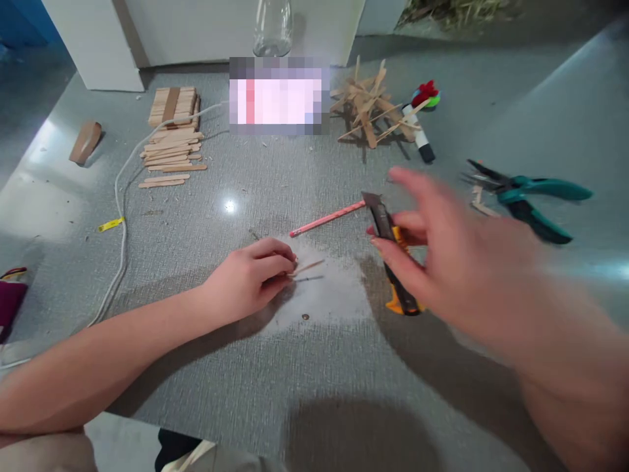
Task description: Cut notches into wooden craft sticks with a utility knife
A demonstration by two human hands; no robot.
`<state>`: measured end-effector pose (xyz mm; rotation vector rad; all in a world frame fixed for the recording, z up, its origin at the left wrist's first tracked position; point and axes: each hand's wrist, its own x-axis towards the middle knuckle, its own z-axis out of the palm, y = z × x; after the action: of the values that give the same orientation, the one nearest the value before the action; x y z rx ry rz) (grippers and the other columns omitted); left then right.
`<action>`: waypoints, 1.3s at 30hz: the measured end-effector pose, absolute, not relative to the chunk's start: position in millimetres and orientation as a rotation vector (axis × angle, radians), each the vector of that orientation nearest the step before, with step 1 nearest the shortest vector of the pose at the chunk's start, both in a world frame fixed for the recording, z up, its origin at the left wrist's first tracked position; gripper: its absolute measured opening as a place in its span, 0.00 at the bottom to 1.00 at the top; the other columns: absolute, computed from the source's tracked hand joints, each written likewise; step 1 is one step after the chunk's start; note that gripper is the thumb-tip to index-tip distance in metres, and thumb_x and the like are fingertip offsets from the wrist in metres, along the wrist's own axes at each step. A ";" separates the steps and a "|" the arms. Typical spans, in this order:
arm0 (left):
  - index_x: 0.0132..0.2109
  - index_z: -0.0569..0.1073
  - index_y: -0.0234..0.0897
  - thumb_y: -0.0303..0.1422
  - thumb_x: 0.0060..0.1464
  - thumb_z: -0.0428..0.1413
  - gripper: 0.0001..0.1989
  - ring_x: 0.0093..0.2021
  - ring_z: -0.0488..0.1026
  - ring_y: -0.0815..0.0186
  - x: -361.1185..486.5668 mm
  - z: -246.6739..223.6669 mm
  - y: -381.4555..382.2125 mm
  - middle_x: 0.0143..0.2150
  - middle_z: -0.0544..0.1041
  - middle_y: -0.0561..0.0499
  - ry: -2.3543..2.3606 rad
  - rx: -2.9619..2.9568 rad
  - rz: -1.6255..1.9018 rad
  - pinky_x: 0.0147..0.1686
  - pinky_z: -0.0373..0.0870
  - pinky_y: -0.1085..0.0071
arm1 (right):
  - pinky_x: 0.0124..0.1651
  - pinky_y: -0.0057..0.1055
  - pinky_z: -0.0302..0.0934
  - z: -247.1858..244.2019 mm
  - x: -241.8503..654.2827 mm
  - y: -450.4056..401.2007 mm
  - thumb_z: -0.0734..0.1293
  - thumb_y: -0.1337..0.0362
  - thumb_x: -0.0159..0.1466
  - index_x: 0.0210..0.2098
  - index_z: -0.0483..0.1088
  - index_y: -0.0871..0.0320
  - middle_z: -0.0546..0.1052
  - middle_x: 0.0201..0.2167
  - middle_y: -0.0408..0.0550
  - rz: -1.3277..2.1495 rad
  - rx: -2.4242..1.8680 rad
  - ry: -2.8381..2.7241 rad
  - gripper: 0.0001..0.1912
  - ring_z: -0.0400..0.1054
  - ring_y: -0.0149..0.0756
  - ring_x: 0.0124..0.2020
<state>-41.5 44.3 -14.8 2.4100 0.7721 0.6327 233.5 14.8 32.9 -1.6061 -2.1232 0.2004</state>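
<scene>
My left hand (260,272) rests low over the grey table, its fingers closed in a pinch. A thin wooden stick (310,266) pokes out from between the fingertips. My right hand (442,242), partly blurred, has its thumb and lower fingers about a black and yellow utility knife (388,239), the index finger held out straight. The knife's head points up and left. Just beyond both hands lies a pink pencil (327,218), one end by the knife's head. Whitish dust (334,298) and a small round metal piece (305,317) lie below the stick.
At the back left are stacked craft sticks (171,108) and a white cable (119,190). A blurred-out bright screen (278,98) and a glass jar (272,29) stand behind. Stick offcuts (366,101), a glue stick (420,134) and teal pliers (528,193) are to the right.
</scene>
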 end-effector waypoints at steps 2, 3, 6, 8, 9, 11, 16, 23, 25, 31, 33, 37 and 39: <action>0.41 0.77 0.35 0.25 0.65 0.54 0.07 0.45 0.79 0.68 -34.5 -14.9 40.8 0.49 0.77 0.47 0.818 2.459 0.553 0.47 0.78 0.73 | 0.27 0.36 0.58 26.4 238.7 10.4 0.64 0.61 0.68 0.62 0.65 0.56 0.82 0.39 0.53 0.211 -1.639 -2.101 0.24 0.75 0.43 0.26; 0.40 0.77 0.35 0.25 0.66 0.53 0.08 0.44 0.79 0.68 -30.9 -15.3 39.4 0.49 0.77 0.47 0.833 2.488 0.518 0.46 0.78 0.73 | 0.27 0.35 0.59 21.5 241.8 10.0 0.65 0.61 0.67 0.56 0.71 0.54 0.82 0.37 0.51 0.292 -1.617 -2.073 0.18 0.75 0.41 0.27; 0.41 0.78 0.35 0.25 0.67 0.50 0.12 0.42 0.79 0.68 -19.9 -17.9 38.3 0.49 0.77 0.46 0.847 2.563 0.474 0.43 0.79 0.72 | 0.31 0.35 0.65 3.1 251.7 15.6 0.68 0.58 0.63 0.38 0.77 0.52 0.82 0.31 0.47 0.769 -1.646 -1.822 0.08 0.77 0.41 0.28; 0.41 0.78 0.34 0.25 0.67 0.48 0.13 0.41 0.79 0.67 -13.4 -20.6 40.0 0.50 0.77 0.46 0.834 2.615 0.462 0.40 0.79 0.72 | 0.32 0.36 0.70 -9.0 257.4 22.3 0.66 0.56 0.64 0.38 0.77 0.53 0.83 0.31 0.48 1.034 -1.614 -1.616 0.11 0.79 0.42 0.30; 0.41 0.78 0.33 0.25 0.67 0.48 0.13 0.40 0.79 0.67 -10.8 -22.1 41.4 0.49 0.77 0.45 0.823 2.640 0.461 0.39 0.78 0.72 | 0.33 0.38 0.72 -14.4 259.9 25.5 0.65 0.57 0.63 0.39 0.77 0.54 0.83 0.32 0.50 1.241 -1.551 -1.406 0.12 0.79 0.43 0.31; 0.42 0.78 0.32 0.25 0.67 0.47 0.14 0.39 0.78 0.67 -7.0 -24.8 44.7 0.49 0.77 0.45 0.796 2.684 0.469 0.38 0.78 0.71 | 0.36 0.39 0.74 -23.5 263.7 30.5 0.65 0.59 0.59 0.42 0.77 0.52 0.83 0.36 0.50 1.547 -1.367 -1.016 0.14 0.80 0.43 0.35; 0.43 0.78 0.33 0.28 0.68 0.50 0.12 0.49 0.76 0.59 -6.9 -25.1 51.8 0.44 0.79 0.46 0.735 2.768 0.527 0.48 0.78 0.62 | 0.33 0.31 0.71 -35.2 262.9 30.1 0.76 0.59 0.52 0.46 0.77 0.42 0.79 0.38 0.42 1.594 -1.159 -0.835 0.21 0.74 0.34 0.33; 0.48 0.77 0.26 0.26 0.68 0.47 0.14 0.34 0.73 0.63 -12.5 -17.4 50.9 0.37 0.77 0.44 0.680 2.921 0.460 0.34 0.76 0.67 | 0.28 0.30 0.63 -17.0 248.0 11.0 0.70 0.52 0.65 0.42 0.73 0.49 0.74 0.28 0.42 1.201 -1.170 -1.622 0.10 0.68 0.33 0.27; 0.46 0.77 0.26 0.26 0.67 0.47 0.14 0.33 0.72 0.63 -12.6 -15.8 50.0 0.37 0.77 0.44 0.663 2.922 0.445 0.32 0.76 0.67 | 0.30 0.30 0.64 -5.9 238.4 6.8 0.70 0.65 0.64 0.37 0.70 0.49 0.76 0.27 0.40 0.841 -1.273 -1.922 0.04 0.71 0.33 0.26; 0.41 0.77 0.27 0.24 0.63 0.49 0.11 0.30 0.72 0.60 -9.6 -14.0 46.0 0.35 0.77 0.44 0.694 2.875 0.496 0.29 0.76 0.64 | 0.26 0.30 0.67 11.7 210.8 13.1 0.65 0.68 0.63 0.47 0.66 0.52 0.77 0.25 0.41 0.553 -1.402 -2.061 0.12 0.73 0.35 0.22; 0.40 0.78 0.27 0.24 0.61 0.50 0.10 0.30 0.72 0.61 -8.2 -14.1 43.7 0.34 0.77 0.45 0.727 2.847 0.530 0.29 0.76 0.64 | 0.30 0.31 0.70 7.5 210.0 20.2 0.65 0.71 0.61 0.45 0.69 0.52 0.78 0.28 0.43 0.502 -1.237 -2.092 0.13 0.75 0.36 0.26; 0.35 0.77 0.29 0.23 0.59 0.52 0.09 0.28 0.71 0.61 -4.9 -14.8 38.6 0.31 0.76 0.46 0.791 2.800 0.586 0.26 0.75 0.63 | 0.33 0.32 0.73 -6.1 217.6 29.2 0.64 0.73 0.60 0.52 0.71 0.53 0.80 0.36 0.48 0.569 -1.125 -2.122 0.21 0.77 0.38 0.33; 0.32 0.76 0.29 0.22 0.58 0.52 0.10 0.27 0.72 0.60 -3.3 -15.3 36.6 0.31 0.77 0.45 0.803 2.777 0.608 0.26 0.75 0.62 | 0.37 0.34 0.75 -10.3 221.7 30.2 0.64 0.72 0.60 0.53 0.70 0.53 0.80 0.41 0.51 0.615 -1.160 -2.123 0.22 0.78 0.41 0.39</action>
<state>-3.3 36.6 -15.3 2.7773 0.8030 0.6084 221.7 30.2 -10.3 -1.1602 -2.1228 0.6151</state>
